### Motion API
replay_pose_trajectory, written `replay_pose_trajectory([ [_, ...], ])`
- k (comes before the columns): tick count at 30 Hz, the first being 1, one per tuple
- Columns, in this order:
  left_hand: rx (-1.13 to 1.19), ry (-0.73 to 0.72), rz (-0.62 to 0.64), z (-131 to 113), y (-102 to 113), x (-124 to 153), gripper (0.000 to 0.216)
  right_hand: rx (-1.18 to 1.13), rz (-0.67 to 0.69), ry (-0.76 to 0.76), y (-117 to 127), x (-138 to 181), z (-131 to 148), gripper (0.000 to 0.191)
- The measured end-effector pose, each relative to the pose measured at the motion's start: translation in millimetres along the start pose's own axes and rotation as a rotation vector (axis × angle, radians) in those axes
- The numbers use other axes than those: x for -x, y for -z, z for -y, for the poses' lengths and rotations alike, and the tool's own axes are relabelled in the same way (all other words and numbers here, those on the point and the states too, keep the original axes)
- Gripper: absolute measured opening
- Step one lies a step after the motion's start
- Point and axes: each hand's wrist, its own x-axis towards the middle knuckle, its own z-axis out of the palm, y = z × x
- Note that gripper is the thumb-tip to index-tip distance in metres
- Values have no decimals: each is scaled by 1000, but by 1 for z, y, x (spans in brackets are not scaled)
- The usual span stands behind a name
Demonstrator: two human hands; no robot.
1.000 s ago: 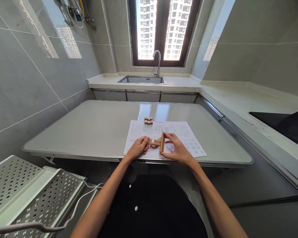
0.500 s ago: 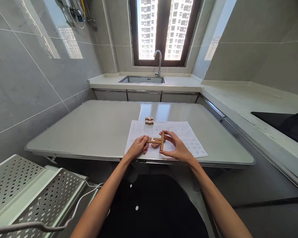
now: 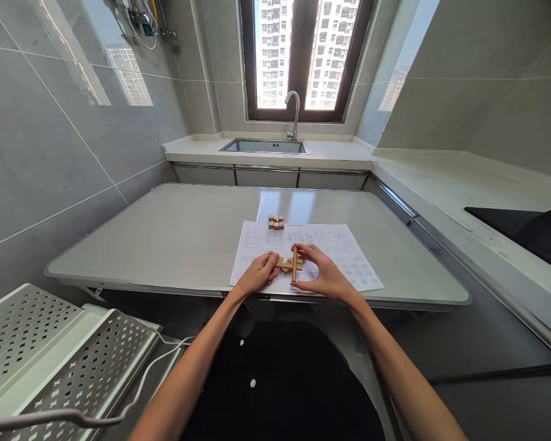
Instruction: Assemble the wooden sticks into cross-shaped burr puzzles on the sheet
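My left hand [image 3: 259,273] is closed on the near end of a notched wooden puzzle piece [image 3: 283,264] that points to the right. My right hand [image 3: 322,273] grips a second wooden puzzle piece [image 3: 294,264] at its two ends, between thumb and fingers, so it stands crosswise to the first. The two pieces meet or overlap; whether they interlock I cannot tell. More wood, partly hidden, shows below and behind them over the printed paper sheet [image 3: 351,254]. At the sheet's far edge sits a small wooden block puzzle [image 3: 276,223] of cube-like parts.
The sheet lies on a pale table [image 3: 183,239]. Beyond it are a sink [image 3: 262,147] and a tap [image 3: 294,116] beneath a window. A perforated metal rack [image 3: 87,361] with a grey cable [image 3: 138,386] stands at the lower left. A counter [image 3: 441,177] runs along the right.
My right hand has shifted left with its crosswise piece, closer to my left hand. My left hand has moved slightly right. The block puzzle stays put.
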Motion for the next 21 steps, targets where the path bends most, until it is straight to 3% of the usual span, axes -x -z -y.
replay_pose_trajectory([
  [8, -18, -2, 32, -1, -1, 0, 48, 55, -5, 24, -12, -9, 11, 83],
  [21, -84, 3, -133, -2, -7, 2, 56, 37, -35, 6, -23, -14, 12, 87],
])
